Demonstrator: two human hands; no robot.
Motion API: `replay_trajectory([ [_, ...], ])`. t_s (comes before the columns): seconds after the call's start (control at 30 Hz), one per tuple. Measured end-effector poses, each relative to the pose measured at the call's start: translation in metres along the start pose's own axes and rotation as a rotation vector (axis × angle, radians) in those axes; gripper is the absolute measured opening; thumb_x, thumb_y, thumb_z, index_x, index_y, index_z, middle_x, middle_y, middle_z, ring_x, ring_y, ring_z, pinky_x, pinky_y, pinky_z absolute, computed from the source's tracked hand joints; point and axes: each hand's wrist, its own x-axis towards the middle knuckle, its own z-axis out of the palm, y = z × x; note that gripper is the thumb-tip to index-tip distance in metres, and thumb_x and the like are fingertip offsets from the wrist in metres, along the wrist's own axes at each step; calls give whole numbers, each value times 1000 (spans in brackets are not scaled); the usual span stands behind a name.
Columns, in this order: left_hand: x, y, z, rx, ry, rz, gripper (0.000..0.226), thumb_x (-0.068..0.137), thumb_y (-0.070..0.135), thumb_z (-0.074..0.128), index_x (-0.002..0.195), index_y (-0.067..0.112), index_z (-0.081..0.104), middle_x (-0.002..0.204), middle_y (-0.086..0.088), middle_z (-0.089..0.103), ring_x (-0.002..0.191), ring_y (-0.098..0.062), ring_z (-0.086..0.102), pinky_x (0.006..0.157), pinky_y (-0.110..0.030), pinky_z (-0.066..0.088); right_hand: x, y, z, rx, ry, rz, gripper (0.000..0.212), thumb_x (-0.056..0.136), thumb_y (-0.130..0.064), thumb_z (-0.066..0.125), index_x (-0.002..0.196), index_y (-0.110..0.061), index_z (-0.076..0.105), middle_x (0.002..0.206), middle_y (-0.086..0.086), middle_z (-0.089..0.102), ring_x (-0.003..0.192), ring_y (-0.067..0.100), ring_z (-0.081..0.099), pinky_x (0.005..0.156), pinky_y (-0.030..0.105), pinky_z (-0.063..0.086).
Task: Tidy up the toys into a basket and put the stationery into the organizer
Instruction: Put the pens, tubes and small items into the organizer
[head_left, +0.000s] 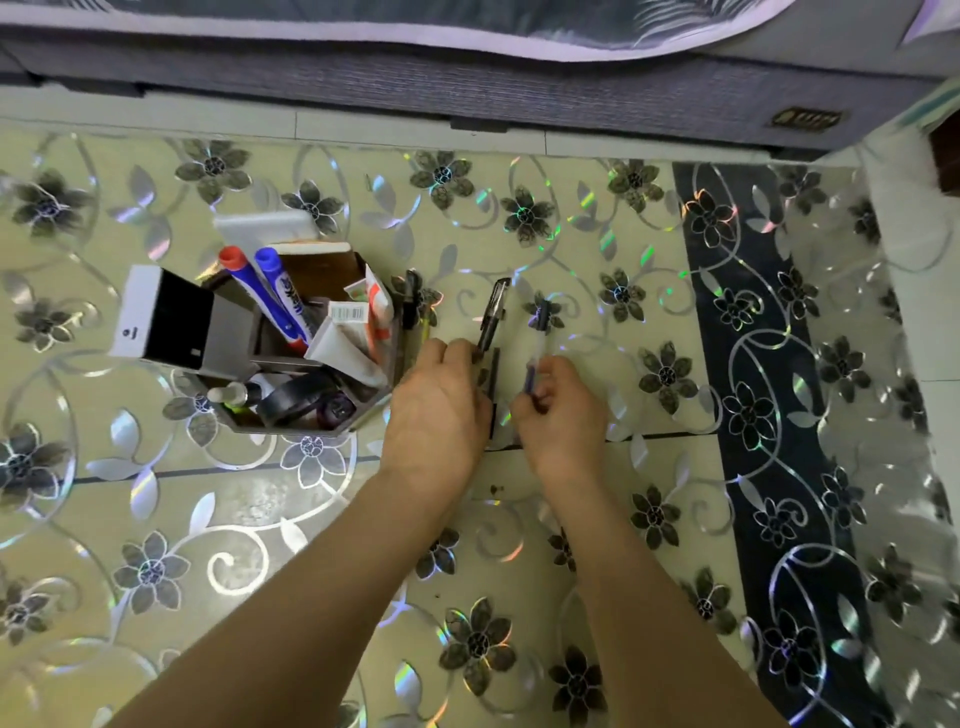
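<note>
Floor (519, 519), flowered cover, bed (467, 78) along the far edge.

Arms: both reach forward side by side from the near edge, forearms bare, wrists close together, backs of the hands up.

Left hand (436, 410): just right of the organizer. Fingers curled, pinching the near end of a black pen (493, 317). The pen slants away toward the bed, its far end off the floor or on it, cannot tell.

Right hand (563, 415): just beside the left, apart from it. Fingers curled round the near end of a clear pen (540, 332) with a dark cap; it too points away.

Organizer (291, 427): dark, many-sided, on the floor left of the hands, several compartments, crowded.
- box (161, 317), white and black, at its left side, tilted.
- white tubes (345, 348), right side, leaning.
- blue marker (278, 291) and red marker (244, 283), caps up, leaning left.
- tape roll (296, 397), black, near compartment.
- small bottle (234, 393) left of the tape.

Outside it: white block (267, 228) behind; a third pen (412, 299) on the floor against the right wall.
</note>
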Motion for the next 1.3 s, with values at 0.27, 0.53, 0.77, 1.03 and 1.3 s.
replay_trajectory([
  [0.27,-46,-46,-122,-444,517,-57,15,92,24,54,95,39,54,94,4,67,86,-14,66,81,-34,53,-21,-79,-34,341,66,-185,8,92,-25,57,85,-23,61,76,-5,68,74,14,69,73,35,55],
  [0.53,-10,-94,-117,-167,386,-128,12,85,24,60,94,17,55,86,-3,69,80,-29,64,74,-41,52,-39,-174,-31,469,15,-424,2,91,-16,60,92,-17,60,71,-20,67,71,7,70,74,43,57],
  [0.77,-5,-89,-104,-229,339,-172,13,82,26,61,95,25,60,84,10,69,81,-14,66,76,-34,51,-52,-185,8,187,68,-650,11,91,-21,60,88,-11,60,81,1,69,75,23,65,65,38,50],
  [1.03,-19,-87,-106,-265,347,-151,23,83,14,61,101,27,58,92,11,68,85,-12,66,78,-36,53,-53,-163,50,-91,102,-663,9,75,-9,73,80,-8,66,74,9,66,85,32,53,70,40,45],
  [1.3,-23,-86,-98,-202,358,-177,26,84,11,61,108,22,58,100,4,66,88,-17,64,83,-36,51,-46,-128,14,118,166,-579,18,82,-11,68,98,-16,73,90,-3,72,89,21,53,79,26,41],
])
